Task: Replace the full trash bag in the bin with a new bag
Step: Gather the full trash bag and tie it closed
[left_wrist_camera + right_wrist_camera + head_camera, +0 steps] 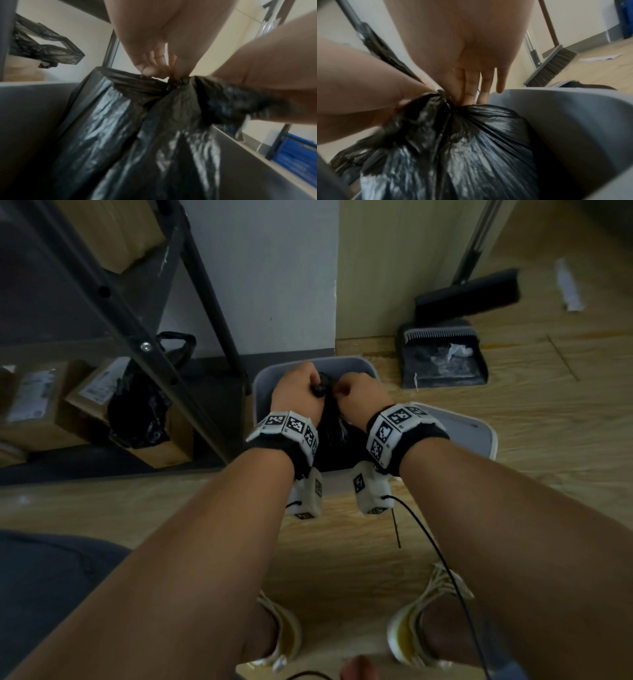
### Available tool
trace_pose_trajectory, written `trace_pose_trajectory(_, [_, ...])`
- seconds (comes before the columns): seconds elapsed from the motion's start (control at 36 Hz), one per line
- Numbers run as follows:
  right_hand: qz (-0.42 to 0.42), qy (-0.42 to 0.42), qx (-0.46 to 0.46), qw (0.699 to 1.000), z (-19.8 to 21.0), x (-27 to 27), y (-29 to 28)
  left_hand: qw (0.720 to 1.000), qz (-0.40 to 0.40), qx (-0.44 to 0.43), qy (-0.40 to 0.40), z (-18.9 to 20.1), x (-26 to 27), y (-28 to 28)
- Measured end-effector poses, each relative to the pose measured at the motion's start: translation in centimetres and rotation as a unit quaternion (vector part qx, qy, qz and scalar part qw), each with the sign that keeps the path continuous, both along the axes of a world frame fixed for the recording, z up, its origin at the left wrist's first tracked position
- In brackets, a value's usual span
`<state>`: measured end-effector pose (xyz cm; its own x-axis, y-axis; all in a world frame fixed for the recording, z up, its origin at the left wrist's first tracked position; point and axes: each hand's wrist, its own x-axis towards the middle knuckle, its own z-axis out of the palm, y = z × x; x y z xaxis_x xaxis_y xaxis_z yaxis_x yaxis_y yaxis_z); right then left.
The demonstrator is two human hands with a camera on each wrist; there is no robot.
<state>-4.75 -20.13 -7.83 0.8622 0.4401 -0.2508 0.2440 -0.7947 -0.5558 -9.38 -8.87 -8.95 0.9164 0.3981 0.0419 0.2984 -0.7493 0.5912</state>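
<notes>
A full black trash bag [334, 433] sits inside the grey bin [368, 368] on the wooden floor. Both hands meet at the bag's gathered top. My left hand [301, 386] grips one bunched flap of the bag [137, 135], its fingertips [150, 70] pinching the plastic at the twisted neck. My right hand [356, 392] is curled on the other flap; its fingers [471, 86] press down into the neck of the bag [479, 148]. The bag's body fills the bin [573, 121] and its lower part is hidden.
The bin's grey lid [462, 426] lies on the floor at the right. A dustpan [442, 361] and broom [469, 292] stand by the wall behind. A black metal shelf frame [137, 313], cardboard boxes [37, 405] and another black bag [140, 409] are at the left.
</notes>
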Motion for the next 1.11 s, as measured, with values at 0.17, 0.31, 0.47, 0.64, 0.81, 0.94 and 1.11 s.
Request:
trace_pose_trajectory(0.17, [0.005, 0.002, 0.063, 0.998, 0.8, -0.1, 0.0, 0.998, -0.001, 0.046, 0.032, 0.4, 0.8, 0.3])
trace_pose_trajectory(0.31, [0.041, 0.011, 0.008, 0.999, 1.1, 0.1, 0.5, 0.994, -0.006, 0.103, 0.023, 0.0, 1.0, 0.8])
trace_pose_trajectory(0.47, [0.007, 0.010, 0.003, 1.000, 0.6, -0.1, 0.7, 0.990, -0.022, 0.127, 0.052, -0.2, 1.2, 1.0])
trace_pose_trajectory(0.64, [-0.013, -0.011, -0.020, 1.000, 0.8, -0.2, 0.7, 0.983, -0.051, 0.152, 0.090, 0.4, 0.9, 0.9])
trace_pose_trajectory(0.81, [0.001, -0.180, -0.104, 0.978, 0.2, -0.8, 0.4, 0.989, -0.058, 0.112, 0.078, 0.1, 0.0, 1.7])
trace_pose_trajectory(0.94, [0.012, -0.194, -0.171, 0.966, -0.2, -0.7, -0.1, 0.976, -0.028, 0.200, 0.086, 0.3, -0.8, 2.0])
trace_pose_trajectory(1.11, [0.033, -0.175, -0.208, 0.962, -0.1, -1.1, -0.2, 0.969, -0.017, 0.230, 0.090, -0.6, -1.9, 2.6])
